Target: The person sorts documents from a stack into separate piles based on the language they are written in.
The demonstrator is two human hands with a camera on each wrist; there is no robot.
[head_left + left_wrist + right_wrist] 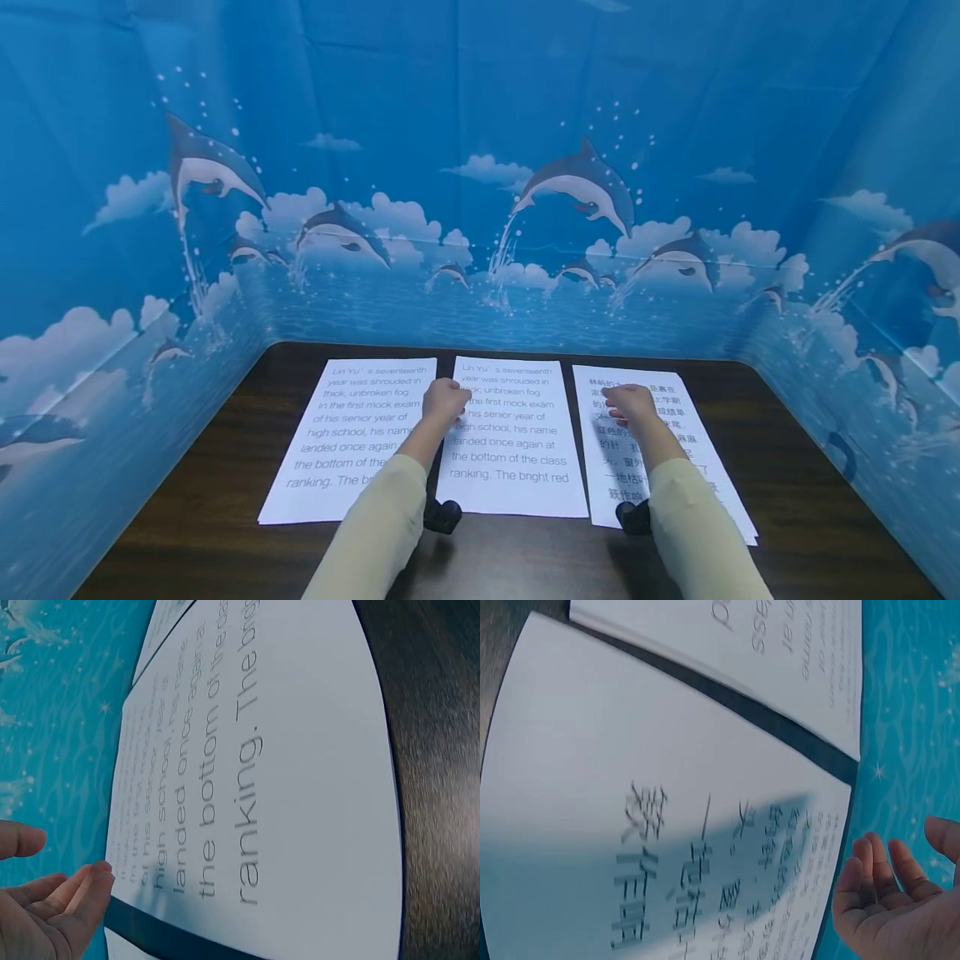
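Observation:
Three sheets of printed paper lie side by side on the dark wooden table. My left hand [446,402] hovers over the gap between the left English sheet [300,492] and the middle English sheet [517,498]. In the left wrist view its thumb stands apart from loosely bent fingers [82,907], with nothing between them. Above the right sheet [600,442], which bears Chinese characters, is my right hand [632,405]. Its fingers [881,870] curve softly and the thumb is apart, holding nothing in the right wrist view. Shadows fall across the right sheet.
The dark wooden table [187,500] shows bare wood at the left, right and front. A blue curtain [420,308] printed with dolphins and clouds surrounds it on three sides. Black devices [442,517] sit at both wrists, below the pale yellow sleeves [375,525].

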